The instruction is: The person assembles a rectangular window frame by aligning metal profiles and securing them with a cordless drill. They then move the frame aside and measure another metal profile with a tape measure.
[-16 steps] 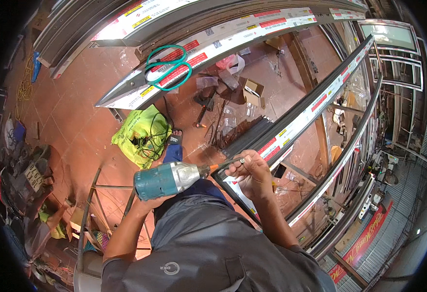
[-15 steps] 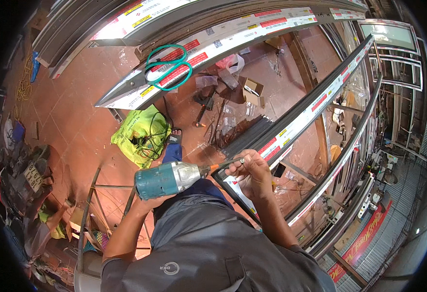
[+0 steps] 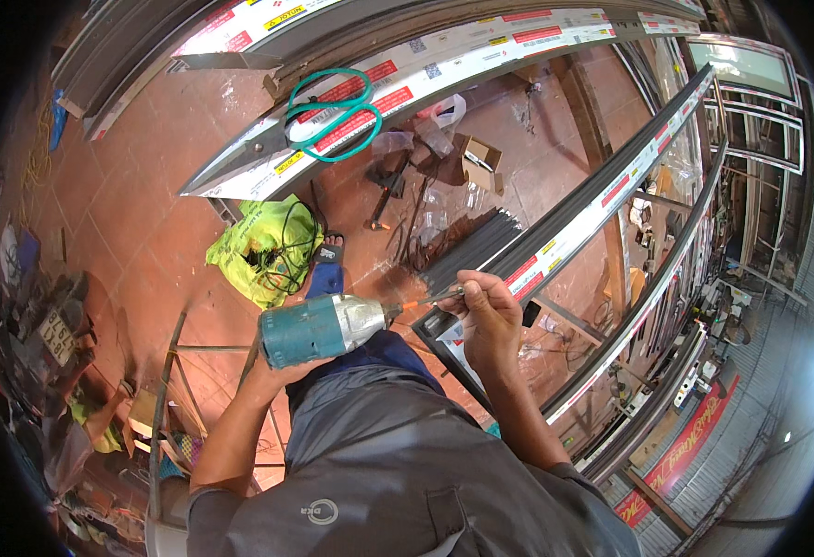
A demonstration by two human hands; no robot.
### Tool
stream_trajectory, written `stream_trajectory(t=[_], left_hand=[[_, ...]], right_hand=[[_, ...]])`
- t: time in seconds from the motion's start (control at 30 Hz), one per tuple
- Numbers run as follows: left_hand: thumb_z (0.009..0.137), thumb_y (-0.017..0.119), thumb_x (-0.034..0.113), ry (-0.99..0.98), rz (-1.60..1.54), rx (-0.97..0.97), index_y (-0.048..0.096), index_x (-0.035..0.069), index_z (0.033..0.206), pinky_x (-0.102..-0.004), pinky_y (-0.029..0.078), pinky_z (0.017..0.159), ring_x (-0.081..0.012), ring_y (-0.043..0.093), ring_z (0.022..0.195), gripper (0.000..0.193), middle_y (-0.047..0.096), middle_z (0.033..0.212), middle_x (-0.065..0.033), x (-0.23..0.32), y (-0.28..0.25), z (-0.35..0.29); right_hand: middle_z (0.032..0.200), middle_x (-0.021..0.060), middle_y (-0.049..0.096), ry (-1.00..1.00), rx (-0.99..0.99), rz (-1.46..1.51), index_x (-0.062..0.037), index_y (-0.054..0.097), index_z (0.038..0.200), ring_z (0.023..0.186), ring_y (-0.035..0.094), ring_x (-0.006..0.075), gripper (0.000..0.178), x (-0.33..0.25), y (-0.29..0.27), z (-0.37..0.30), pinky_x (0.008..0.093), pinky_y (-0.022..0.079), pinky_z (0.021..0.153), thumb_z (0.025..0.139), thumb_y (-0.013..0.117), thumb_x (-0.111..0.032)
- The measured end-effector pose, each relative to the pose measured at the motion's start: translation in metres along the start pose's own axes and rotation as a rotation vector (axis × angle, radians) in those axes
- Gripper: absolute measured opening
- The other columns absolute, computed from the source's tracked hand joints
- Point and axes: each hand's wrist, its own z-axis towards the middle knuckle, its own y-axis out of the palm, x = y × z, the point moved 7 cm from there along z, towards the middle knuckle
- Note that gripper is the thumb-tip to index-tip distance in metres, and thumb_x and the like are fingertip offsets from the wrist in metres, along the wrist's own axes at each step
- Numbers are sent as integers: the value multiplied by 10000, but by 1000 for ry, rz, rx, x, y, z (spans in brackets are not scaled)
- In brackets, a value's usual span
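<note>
**Two hands on one power driver**

You have the teal-and-silver power driver [image 3: 303, 334] in front of your waist, lying roughly level, with its nose pointing to your right. Your left hand [image 3: 286, 374] supports it from beneath, at the rear of the teal body. Those fingers are mostly hidden behind the casing, so how far they curl cannot be told, but they have hold of the tool.

From the nose sticks an orange-sleeved bit [image 3: 414, 304], and your right hand [image 3: 492, 327] meets its thin far end. There your thumb and forefinger are pinched together with almost no gap; whether a small fastener sits between them cannot be told.

Just beyond that right hand, a long labelled profile [image 3: 602, 193] slants away to the upper right, beside a bundle of dark strips [image 3: 474, 252]. Ahead of you, scissors [image 3: 260, 148] with green handles lie on another labelled profile [image 3: 467, 63]. On the tiled floor [image 3: 138, 190] below sit a yellow-green bag [image 3: 238, 258] with dark cable across it and, farther to the right, an open cardboard box [image 3: 470, 174]. A sandalled foot [image 3: 329, 252] shows beside the bag.
</note>
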Motion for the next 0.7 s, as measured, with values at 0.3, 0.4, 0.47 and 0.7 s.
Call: stream_trajectory(t=[0.3,0.4,0.47,0.7], left_hand=[[720,893,207,-34,-193,-143,769,40,1036,-346,571,804,-266,751,884,379,773,991,-109,-4,-7,38],[710,892,193,-64,-203,-165,774,39,1046,-338,573,811,-250,754,884,388,777,987,-112,-11,-5,44],[730,900,190,-45,-351,-137,776,45,1078,-339,581,833,-246,759,900,398,784,1004,-111,-16,-9,50],[715,969,119,-215,-413,-155,659,62,1355,-389,553,1011,-220,689,1157,713,727,1268,-83,-40,0,31]], right_hand=[[957,113,753,183,137,-183,45,708,1200,856,742,187,234,6,-21,-11,332,618,817,1048,672,-129],[976,129,756,199,122,-183,49,701,1218,880,747,192,256,8,-23,-15,334,616,829,1048,673,-141],[998,148,754,193,114,-117,57,692,1223,903,754,216,266,11,-24,-17,352,622,841,1051,668,-145],[1246,279,679,208,50,172,54,505,1457,997,751,345,624,3,-10,-29,418,632,862,1060,637,-408]])
